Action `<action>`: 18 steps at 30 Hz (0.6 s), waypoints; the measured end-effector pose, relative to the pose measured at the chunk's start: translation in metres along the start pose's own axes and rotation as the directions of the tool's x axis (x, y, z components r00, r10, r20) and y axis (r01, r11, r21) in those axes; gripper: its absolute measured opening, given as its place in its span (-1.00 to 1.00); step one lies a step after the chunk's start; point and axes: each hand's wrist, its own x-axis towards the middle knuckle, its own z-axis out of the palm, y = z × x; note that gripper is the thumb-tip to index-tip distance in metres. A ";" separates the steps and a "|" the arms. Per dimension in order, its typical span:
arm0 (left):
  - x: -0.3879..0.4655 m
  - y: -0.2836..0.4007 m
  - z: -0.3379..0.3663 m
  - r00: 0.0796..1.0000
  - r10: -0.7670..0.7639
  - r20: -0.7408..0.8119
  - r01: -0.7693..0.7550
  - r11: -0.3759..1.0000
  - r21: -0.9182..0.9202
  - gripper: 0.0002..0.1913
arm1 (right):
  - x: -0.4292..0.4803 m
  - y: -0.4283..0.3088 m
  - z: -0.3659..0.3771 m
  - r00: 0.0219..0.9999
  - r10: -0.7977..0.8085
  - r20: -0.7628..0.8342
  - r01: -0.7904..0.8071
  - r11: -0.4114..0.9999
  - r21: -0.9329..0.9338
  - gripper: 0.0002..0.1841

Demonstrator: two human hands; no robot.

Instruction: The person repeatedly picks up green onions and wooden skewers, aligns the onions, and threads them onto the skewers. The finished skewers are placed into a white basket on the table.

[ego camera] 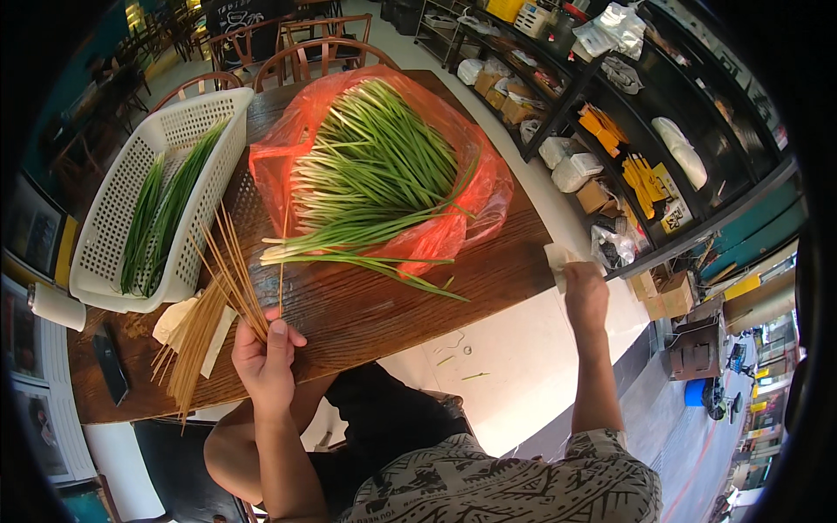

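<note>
My left hand (267, 359) grips several thin wooden skewers (230, 271) that fan up and leftward; one stands apart, upright near my index finger. Under them on the table lies a thick bundle of skewers (199, 337), partly on pale paper (171, 320). My right hand (585, 291) is out to the right, pinching a crumpled beige piece of paper or cloth (557, 258) near the table's right corner. Between and beyond my hands, a large heap of green garlic chives or thin scallions (392, 163) rests in an open red plastic bag (487, 202). A few stalks (366, 252) trail out at the front.
A white perforated plastic basket (212, 202) at left holds two green bunches (186, 196). A dark phone-like object (111, 363) and a white roll (57, 307) lie at the wooden table's (418, 307) left end. Shelving (628, 189) stands right; chairs (327, 49) stand behind. Scraps (474, 376) litter the floor.
</note>
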 end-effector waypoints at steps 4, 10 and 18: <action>0.000 -0.001 0.000 1.000 -0.013 0.002 0.013 1.000 -0.026 -0.84 | 0.009 -0.010 -0.023 0.972 0.217 0.091 -0.234 0.930 0.284 -0.89; 0.002 0.001 0.000 1.000 -0.011 0.014 0.011 1.000 -0.002 -0.80 | 0.032 -0.064 -0.014 0.931 0.046 0.363 -0.183 0.917 0.353 -0.69; -0.003 0.004 0.001 0.999 0.011 0.044 -0.011 1.000 -0.014 -0.85 | 0.055 -0.196 -0.023 0.922 -0.382 -0.055 0.308 0.642 0.703 -0.24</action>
